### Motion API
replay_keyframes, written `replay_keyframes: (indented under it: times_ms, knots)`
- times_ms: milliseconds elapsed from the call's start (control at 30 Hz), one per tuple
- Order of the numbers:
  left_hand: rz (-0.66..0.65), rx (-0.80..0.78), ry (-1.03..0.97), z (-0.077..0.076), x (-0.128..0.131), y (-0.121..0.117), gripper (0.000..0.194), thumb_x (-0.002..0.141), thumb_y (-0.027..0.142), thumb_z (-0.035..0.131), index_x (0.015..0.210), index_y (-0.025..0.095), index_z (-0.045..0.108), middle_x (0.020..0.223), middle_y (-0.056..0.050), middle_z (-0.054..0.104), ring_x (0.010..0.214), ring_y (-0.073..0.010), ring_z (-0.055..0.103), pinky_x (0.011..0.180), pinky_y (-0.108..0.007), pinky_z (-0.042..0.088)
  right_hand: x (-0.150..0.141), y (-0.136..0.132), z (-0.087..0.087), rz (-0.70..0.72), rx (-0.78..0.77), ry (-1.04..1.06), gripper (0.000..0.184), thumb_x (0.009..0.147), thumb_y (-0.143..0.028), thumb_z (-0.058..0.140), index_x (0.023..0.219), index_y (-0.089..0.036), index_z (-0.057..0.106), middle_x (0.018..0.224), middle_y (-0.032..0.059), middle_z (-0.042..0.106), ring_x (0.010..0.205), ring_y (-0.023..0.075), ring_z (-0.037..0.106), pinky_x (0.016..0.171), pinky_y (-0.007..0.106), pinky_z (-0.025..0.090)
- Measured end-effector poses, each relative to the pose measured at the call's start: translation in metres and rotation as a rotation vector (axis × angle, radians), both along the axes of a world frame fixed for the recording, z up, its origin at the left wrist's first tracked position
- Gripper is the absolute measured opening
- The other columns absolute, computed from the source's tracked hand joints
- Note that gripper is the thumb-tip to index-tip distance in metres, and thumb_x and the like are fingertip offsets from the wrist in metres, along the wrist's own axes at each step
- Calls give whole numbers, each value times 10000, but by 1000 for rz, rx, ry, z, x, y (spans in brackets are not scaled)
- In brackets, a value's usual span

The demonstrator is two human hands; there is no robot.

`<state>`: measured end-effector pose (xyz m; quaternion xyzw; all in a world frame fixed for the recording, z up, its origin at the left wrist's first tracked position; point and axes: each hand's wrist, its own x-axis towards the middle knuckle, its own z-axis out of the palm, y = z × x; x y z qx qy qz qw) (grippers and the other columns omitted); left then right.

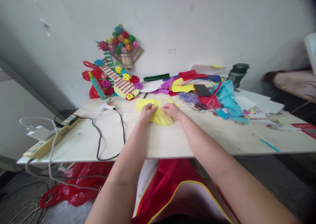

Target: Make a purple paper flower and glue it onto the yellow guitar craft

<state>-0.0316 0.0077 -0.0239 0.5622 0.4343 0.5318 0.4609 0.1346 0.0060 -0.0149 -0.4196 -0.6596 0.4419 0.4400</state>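
Note:
A sheet of yellow crepe paper (161, 119) is gathered between my two hands, just above the middle of the white table. My left hand (148, 112) pinches it from the left with fingers closed. From the right, my right hand (172, 110) pinches the same paper, its fingertips close to those of the left. Part of the paper spreads out behind the left hand, and another part hangs toward me below the fingers. What lies right between the fingertips is too small to make out.
A hot glue gun (108, 106) with a black cord lies left, near a power strip (53, 139). Paper-flower crafts (122, 82) and a green glue bottle (97, 86) stand behind. Rightward are scissors (201, 106), a phone (202, 90), blue crepe paper (225, 97) and a dark bottle (237, 74).

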Motion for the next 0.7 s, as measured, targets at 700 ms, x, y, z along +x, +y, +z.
replay_keyframes:
  times_ms: [700]
  knots:
    - [57,-54,43,9,3,-10,382,554,482,730,687,150,594,593,5,583,535,-118,526,516,-234,410,1,-1,1,-81,-91,67,238,578,-383,661,643,-162,602,579,-12,574,574,137,522,560,266,415]
